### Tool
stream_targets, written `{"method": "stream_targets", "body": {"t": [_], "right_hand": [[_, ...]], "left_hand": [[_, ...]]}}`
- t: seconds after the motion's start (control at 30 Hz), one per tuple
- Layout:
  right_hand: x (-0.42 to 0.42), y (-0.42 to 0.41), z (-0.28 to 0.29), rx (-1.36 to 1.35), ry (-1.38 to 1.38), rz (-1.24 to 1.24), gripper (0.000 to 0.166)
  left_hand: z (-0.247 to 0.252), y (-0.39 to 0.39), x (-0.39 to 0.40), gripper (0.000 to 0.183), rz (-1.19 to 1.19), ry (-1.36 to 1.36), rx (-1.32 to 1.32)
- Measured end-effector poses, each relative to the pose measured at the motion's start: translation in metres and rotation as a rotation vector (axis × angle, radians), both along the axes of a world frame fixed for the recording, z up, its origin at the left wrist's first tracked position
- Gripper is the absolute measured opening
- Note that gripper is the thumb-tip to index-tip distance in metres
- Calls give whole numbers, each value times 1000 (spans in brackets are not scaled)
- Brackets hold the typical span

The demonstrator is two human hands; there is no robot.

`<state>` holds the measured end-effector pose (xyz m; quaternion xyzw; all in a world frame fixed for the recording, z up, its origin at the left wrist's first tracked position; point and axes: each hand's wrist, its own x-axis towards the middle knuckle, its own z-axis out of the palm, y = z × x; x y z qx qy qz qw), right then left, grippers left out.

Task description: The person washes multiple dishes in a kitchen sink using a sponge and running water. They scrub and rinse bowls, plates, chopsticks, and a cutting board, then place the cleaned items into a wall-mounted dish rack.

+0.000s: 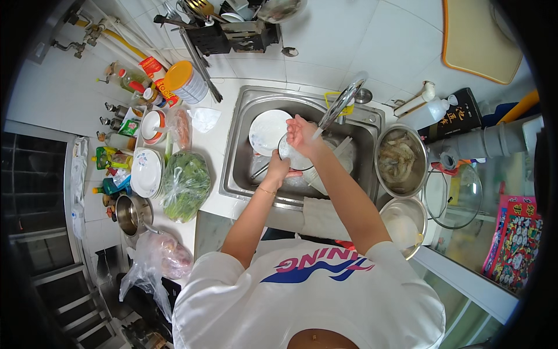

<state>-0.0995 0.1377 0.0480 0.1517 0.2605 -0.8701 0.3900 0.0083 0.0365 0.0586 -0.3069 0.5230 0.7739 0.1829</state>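
Note:
My left hand grips the near-left edge of a round dark-rimmed vessel over the stainless steel sink. What lies inside the vessel is whitish and hard to make out. My right hand is above it, palm turned up and fingers slightly curled, under the chrome faucet, where water runs at the wrist. A white plate with a faint blue pattern lies at the sink's left. A metal handle shows beside my left hand. Clear plastic pieces lie partly hidden behind my right forearm.
Left counter: stacked plates, bagged leafy greens, a small pot, bagged meat, an orange-lidded can. Right: a steel bowl of shrimp, another steel bowl, a glass lid. A cloth drapes the sink's front edge.

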Motion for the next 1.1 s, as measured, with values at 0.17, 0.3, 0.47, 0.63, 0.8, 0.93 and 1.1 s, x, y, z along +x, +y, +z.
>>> {"method": "stream_targets", "body": {"t": [0.17,0.3,0.47,0.63,0.8,0.93,1.1], "right_hand": [[6,4,-7,80,-22,127,37],[19,6,22,655,278,171,26],[34,39,21,905,798,75,16],[46,83,-11,1527,1093,-191,27],[60,92,-20,1177,641,176,37],[62,79,34,1185,523,347,47],[67,78,25,1514,1051,245,57]], "left_hand": [[-6,-5,1,54,41,52,-66],[-6,-8,3,54,17,59,-82],[-8,-3,1,55,-16,59,-48],[-12,1,-3,57,-43,75,-27],[-5,11,-3,52,-51,75,146],[-17,21,-6,46,-15,30,295],[-56,22,-21,46,27,-40,-49]]}}
